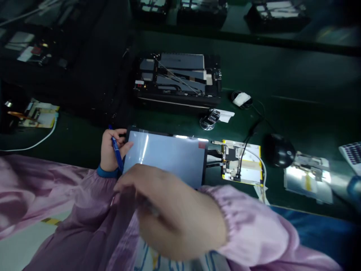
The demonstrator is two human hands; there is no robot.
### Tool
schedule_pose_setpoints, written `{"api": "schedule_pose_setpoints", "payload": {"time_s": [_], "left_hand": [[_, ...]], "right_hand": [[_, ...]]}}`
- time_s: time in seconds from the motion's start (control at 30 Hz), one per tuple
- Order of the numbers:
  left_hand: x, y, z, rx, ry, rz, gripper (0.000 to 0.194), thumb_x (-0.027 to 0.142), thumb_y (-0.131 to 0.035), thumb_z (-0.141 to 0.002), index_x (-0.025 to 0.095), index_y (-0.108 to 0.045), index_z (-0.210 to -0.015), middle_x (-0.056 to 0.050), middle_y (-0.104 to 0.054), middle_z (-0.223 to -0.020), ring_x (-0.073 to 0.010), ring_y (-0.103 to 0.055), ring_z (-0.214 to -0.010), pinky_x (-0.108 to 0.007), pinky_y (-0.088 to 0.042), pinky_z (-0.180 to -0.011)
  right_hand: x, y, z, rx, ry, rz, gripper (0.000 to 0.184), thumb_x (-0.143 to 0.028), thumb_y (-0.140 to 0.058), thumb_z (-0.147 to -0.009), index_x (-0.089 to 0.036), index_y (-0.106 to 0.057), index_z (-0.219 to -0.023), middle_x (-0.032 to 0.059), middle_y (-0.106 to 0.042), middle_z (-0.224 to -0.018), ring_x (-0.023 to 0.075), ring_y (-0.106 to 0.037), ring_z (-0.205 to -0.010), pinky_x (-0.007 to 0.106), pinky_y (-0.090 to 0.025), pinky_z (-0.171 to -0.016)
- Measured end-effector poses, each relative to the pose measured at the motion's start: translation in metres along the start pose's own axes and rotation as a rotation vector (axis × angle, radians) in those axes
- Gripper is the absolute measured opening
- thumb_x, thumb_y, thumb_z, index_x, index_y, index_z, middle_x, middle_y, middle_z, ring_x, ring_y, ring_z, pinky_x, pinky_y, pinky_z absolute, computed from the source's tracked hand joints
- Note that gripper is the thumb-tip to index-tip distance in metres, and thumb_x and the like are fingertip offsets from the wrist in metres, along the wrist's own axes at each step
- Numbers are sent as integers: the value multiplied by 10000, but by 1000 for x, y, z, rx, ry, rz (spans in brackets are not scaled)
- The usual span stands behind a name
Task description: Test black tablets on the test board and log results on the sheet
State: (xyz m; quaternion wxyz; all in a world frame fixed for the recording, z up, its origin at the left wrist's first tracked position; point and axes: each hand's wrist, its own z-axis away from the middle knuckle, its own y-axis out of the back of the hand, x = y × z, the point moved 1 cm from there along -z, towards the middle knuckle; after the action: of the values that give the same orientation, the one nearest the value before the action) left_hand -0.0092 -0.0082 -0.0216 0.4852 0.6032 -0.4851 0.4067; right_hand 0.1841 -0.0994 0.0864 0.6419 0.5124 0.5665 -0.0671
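Between the thumb and fingers of my left hand (113, 150) is the left edge of a tablet screen (169, 154), its pale face turned up. A blue pen (116, 150) also lies in that hand, passing between the fingers. My right hand (175, 214) is over the screen's lower edge, blurred, with its fingers bent; their tips are smeared, and whether they hold anything is unclear. Flat cables (214, 158) run from the screen's right side to a circuit board assembly (241, 162) with yellow edges, where a white cable and a black cable also lead.
Behind the screen stands a black tray (177, 99) of tablet parts. Near it are a small clear-based gadget (210, 119) and a coiled black cable (241, 99). A black mouse (280, 150), another board assembly (308, 177) and a keyboard (352, 156) lie rightward. Another board (42, 114) is far left.
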Motion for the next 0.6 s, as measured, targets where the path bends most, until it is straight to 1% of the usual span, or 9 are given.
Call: {"api": "schedule_pose_setpoints", "payload": {"time_s": [0.07, 0.13, 0.2, 0.27, 0.37, 0.47, 0.53, 0.6], "left_hand": [[0, 1, 1, -30, 19, 11, 443, 185, -803, -621, 207, -413, -829, -41, -604, -1033, -48, -501, -565, -219, -468, -548], [-2, 1, 1, -47, 49, 40, 453, 226, -802, -620, 214, -407, -844, -39, -591, -1048, -60, -528, -589, -219, -468, -544], [-5, 2, 1, -57, 74, 69, 472, 269, -803, -611, 219, -398, -849, -39, -580, -1060, -75, -553, -619, -218, -468, -541], [-8, 3, 1, -59, 86, 80, 482, 282, -803, -605, 220, -392, -849, -41, -572, -1069, -76, -556, -629, -213, -466, -540], [-11, 4, 2, -71, 64, 69, 485, 261, -803, -609, 216, -385, -851, -47, -572, -1073, -67, -546, -616, -205, -461, -536], [-13, 4, 2, -89, 14, 67, 485, 264, -805, -618, 212, -387, -858, -49, -579, -1072, -69, -552, -627, -210, -467, -555], [-11, 4, 4, -100, -15, 69, 461, 273, -795, -643, 209, -396, -864, -51, -585, -1076, -70, -550, -627, -216, -469, -566], [-10, 5, 5, -87, -36, 68, 388, 281, -750, -709, 206, -405, -870, -61, -600, -1073, -77, -562, -632, -223, -473, -576]], "right_hand": [[7, -25, -7, 37, 42, 199, 414, -220, -444, -892, -224, -482, -1305, 77, -500, -1376, 254, -533, -1070, 435, -489, -858], [15, -45, -12, 100, 71, 428, 358, -210, -406, -933, -236, -507, -1276, 65, -476, -1402, 277, -490, -1114, 469, -470, -849], [23, -56, -15, 139, 72, 563, 325, -234, -398, -954, -222, -522, -1254, 76, -473, -1397, 294, -446, -1151, 490, -452, -855], [29, -56, -17, 154, 42, 624, 293, -256, -420, -954, -192, -539, -1215, 110, -470, -1382, 309, -415, -1167, 503, -431, -869], [32, -46, -19, 159, -81, 663, 268, -314, -498, -926, -150, -563, -1127, 161, -516, -1271, 315, -429, -1110, 502, -407, -876], [33, -38, -17, 158, -171, 641, 327, -411, -570, -879, -141, -578, -1063, 153, -559, -1141, 298, -462, -1011, 472, -405, -853], [35, -34, -13, 185, -195, 611, 414, -470, -598, -849, -143, -573, -1102, 152, -555, -1149, 306, -461, -1025, 471, -396, -869], [41, -29, -7, 209, -219, 602, 507, -474, -626, -827, -155, -537, -1210, 159, -525, -1231, 332, -435, -1108, 495, -369, -928]]}}
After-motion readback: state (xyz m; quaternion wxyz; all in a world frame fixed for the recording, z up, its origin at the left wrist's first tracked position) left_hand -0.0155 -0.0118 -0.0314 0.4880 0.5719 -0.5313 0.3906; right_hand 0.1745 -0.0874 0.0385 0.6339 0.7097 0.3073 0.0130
